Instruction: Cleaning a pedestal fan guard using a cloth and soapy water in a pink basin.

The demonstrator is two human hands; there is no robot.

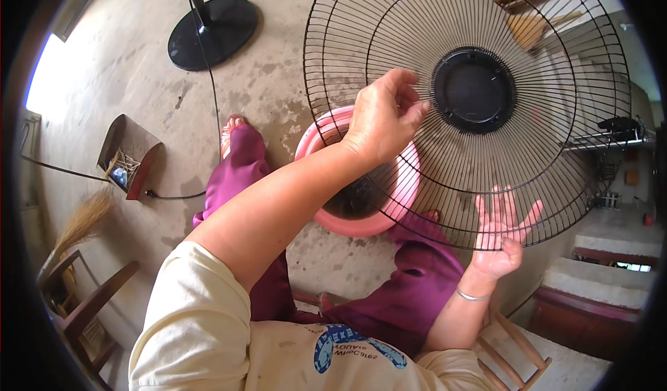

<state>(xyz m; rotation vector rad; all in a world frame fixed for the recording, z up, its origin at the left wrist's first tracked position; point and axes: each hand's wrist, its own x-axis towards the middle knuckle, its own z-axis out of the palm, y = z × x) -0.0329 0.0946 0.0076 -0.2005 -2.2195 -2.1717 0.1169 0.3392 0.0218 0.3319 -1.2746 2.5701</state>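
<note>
A large round black wire fan guard (474, 92) with a solid disc at its centre is held up in front of me. My right hand (497, 238) supports its lower rim, fingers spread behind the wires and thumb at the edge; a silver bangle circles that wrist. My left hand (389, 113) is on the near side of the guard, left of the disc, with fingers curled and thumb toward them. Whatever its palm may hold is hidden. Below the guard, between my feet, sits a pink basin (363, 228) with dark contents that I cannot make out.
A black round stand base (212, 33) with a pole and cord stands at the far left. Nearer lie a dustpan (142, 148) with litter and a straw broom (80, 228). A wooden chair (97, 308) is at lower left, a wooden stool (517, 353) at lower right.
</note>
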